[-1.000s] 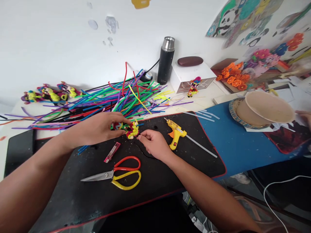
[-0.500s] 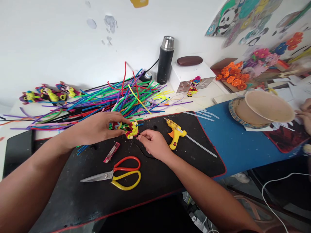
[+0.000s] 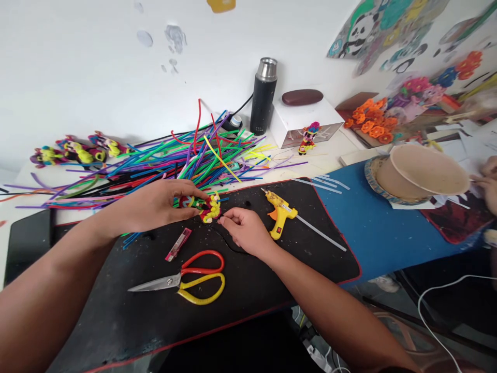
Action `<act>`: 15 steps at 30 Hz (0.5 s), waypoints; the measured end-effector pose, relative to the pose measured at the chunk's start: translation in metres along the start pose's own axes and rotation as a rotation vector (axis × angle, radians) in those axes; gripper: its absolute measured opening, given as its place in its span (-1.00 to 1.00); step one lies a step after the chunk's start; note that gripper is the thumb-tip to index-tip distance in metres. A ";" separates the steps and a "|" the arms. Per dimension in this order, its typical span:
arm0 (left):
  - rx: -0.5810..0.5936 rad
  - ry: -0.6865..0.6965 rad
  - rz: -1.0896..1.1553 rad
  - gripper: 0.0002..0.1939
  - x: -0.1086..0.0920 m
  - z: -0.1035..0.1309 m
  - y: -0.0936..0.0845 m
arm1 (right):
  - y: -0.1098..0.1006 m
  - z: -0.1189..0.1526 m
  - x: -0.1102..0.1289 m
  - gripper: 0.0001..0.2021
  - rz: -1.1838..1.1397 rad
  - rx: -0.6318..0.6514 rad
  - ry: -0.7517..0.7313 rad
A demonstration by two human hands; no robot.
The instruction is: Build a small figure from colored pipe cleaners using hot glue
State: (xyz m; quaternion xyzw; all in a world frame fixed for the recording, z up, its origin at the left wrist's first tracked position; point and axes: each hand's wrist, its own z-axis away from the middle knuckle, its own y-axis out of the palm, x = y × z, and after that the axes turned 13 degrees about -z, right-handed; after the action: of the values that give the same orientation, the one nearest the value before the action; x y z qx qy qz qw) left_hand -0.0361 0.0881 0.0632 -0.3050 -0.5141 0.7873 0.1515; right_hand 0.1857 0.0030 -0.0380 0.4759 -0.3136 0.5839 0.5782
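Yellow-trimmed figure (image 3: 212,208) is pinched by arched left hand (image 3: 165,205)

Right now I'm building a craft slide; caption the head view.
Left hand holds a colorful figurine, right hand at its edge, scissors and glue gun on the black mat.

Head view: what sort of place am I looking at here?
Most likely a handicraft workspace. A heap of colourful fuzzy stems lies behind the black mat, a yellow glue gun rests on that mat, and the left hand holds a small bright figure.
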 end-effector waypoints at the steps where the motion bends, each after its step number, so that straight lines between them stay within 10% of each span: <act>1: 0.001 0.000 -0.002 -0.47 0.000 0.000 0.000 | 0.000 0.000 0.000 -0.84 0.001 -0.002 -0.003; 15: 0.008 0.021 -0.029 -0.54 0.009 0.001 0.000 | -0.002 0.003 -0.002 -0.83 -0.045 0.031 0.026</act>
State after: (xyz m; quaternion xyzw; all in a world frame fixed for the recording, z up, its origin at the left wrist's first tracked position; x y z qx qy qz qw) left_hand -0.0434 0.0921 0.0610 -0.3051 -0.5137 0.7838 0.1695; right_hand 0.1879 0.0000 -0.0391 0.4841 -0.2861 0.5819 0.5875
